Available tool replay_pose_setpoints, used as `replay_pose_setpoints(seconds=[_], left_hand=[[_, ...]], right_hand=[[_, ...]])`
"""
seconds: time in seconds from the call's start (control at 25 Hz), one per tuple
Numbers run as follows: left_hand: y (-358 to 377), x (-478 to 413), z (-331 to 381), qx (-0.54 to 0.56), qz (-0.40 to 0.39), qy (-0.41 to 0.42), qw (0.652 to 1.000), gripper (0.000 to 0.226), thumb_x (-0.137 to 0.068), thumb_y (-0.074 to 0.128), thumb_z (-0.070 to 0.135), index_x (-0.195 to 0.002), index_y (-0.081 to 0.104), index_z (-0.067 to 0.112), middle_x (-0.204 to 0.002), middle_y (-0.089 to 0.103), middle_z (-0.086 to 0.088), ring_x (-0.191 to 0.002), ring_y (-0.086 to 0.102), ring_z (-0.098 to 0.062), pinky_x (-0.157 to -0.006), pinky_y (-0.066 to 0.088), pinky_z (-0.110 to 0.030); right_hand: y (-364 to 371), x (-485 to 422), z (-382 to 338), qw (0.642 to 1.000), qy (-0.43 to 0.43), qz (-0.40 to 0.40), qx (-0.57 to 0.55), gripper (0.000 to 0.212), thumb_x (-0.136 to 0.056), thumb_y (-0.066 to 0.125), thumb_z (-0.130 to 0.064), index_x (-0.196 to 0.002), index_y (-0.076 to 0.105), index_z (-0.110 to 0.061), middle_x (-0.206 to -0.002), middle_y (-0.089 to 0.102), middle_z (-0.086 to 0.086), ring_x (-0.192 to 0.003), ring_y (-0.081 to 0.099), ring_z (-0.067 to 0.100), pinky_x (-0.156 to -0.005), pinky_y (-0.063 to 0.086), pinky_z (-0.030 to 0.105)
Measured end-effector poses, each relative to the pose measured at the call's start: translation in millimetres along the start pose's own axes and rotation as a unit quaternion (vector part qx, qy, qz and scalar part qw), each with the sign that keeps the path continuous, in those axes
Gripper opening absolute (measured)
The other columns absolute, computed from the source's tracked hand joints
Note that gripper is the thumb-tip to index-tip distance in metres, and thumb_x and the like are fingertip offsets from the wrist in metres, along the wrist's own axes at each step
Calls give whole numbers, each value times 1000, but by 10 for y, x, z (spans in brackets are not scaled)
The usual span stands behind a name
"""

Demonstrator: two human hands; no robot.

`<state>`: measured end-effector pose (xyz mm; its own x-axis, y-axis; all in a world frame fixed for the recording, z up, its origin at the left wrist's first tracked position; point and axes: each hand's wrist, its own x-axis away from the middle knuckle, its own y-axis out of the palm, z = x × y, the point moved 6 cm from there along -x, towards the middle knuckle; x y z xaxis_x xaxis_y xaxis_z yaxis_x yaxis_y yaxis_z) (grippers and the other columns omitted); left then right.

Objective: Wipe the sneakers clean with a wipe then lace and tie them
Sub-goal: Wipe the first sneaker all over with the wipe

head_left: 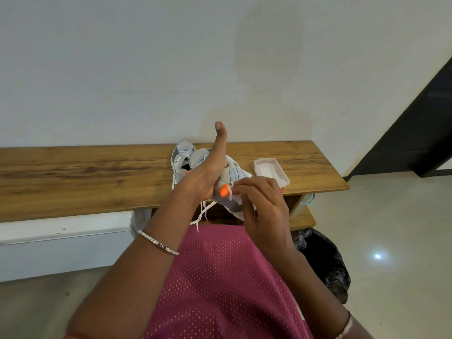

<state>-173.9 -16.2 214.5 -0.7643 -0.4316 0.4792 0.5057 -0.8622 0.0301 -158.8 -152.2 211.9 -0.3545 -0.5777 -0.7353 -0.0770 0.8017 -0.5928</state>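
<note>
My left hand [204, 172] grips a grey and white sneaker [233, 176] with an orange heel tab, lifted above the front edge of the wooden bench [85, 172], thumb pointing up. My right hand [261, 204] pinches a white wipe [236, 195] against the sneaker's heel beside the orange tab. Loose white laces [201, 214] hang down below the held shoe. The second sneaker [182, 154] stands on the bench behind it, partly hidden by my left hand.
A white pack of wipes [271, 172] lies open on the bench to the right of the shoes. A black bin bag [322, 260] sits on the tiled floor at the right. The white wall runs behind the bench.
</note>
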Motion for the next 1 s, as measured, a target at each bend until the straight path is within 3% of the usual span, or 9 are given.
replay_pose_setpoints(seconds=[0.12,0.24,0.28,0.4,0.52,0.6,0.8,0.88,1.0], left_hand=[[31,37,8,12,-8,-9,1000,123,-76,16,92,-144,14,-9,-139,45,-37,-57,70,-36,-56,60,-36],[-51,-72,-32,-3,9,-16,1000,110,-72,19,96,-96,64,-1,-51,44,-12,-36,39,-20,-41,40,-26],[-53,-66,-35,7,1,-19,1000,92,-71,19,96,-75,39,6,-45,35,-4,-37,33,-14,-38,35,-23],[-76,-116,-50,24,-20,-39,999,89,-70,21,97,-45,40,14,-50,34,-2,-43,32,-15,-42,34,-26],[-187,-229,-120,38,18,-54,998,114,-62,28,101,-93,68,-2,-56,32,-1,-49,29,-14,-50,28,-28],[-261,-295,-164,30,28,-58,997,142,-52,37,102,-148,31,-2,-55,38,-1,-52,31,-14,-55,29,-29],[-276,-306,-169,40,13,-52,998,128,-69,38,94,-149,27,-5,-64,66,-8,-53,53,-18,-64,51,-31],[-233,-290,-148,48,8,-51,997,95,-79,32,88,-115,61,4,-46,53,-5,-41,47,-15,-50,46,-27],[-273,-324,-138,85,7,-46,995,88,-78,33,89,-55,55,7,-51,38,-4,-46,34,-16,-53,36,-30]], right_hand=[[-59,-69,186,1000,5,7,-5,17,-88,64,3,-99,73,-7,-107,70,5,-104,59,18,-90,44,20],[-146,-134,348,997,68,27,-19,22,-85,68,7,-98,73,-10,-106,69,1,-103,58,16,-80,51,34],[-155,-118,330,998,61,28,-17,22,-84,69,7,-98,73,-9,-106,69,1,-103,57,16,-80,51,33],[-145,7,173,999,9,30,19,23,-83,69,9,-97,74,-8,-105,69,4,-104,55,18,-83,44,26],[-60,190,80,998,-28,15,49,21,-86,68,5,-100,76,-9,-107,69,5,-103,55,22,-86,44,29],[-24,242,75,997,-57,-5,61,19,-88,68,3,-101,76,-9,-108,69,6,-105,55,23,-87,46,32],[-114,-54,358,999,30,9,6,19,-87,63,5,-95,73,-9,-106,67,1,-103,55,12,-83,45,25],[-154,-148,471,995,88,20,-36,21,-88,61,2,-95,73,-14,-104,64,-9,-102,51,-3,-80,47,21],[-189,-90,386,997,60,29,-36,19,-88,59,-3,-96,74,-13,-104,63,-11,-105,49,-5,-83,45,21]])
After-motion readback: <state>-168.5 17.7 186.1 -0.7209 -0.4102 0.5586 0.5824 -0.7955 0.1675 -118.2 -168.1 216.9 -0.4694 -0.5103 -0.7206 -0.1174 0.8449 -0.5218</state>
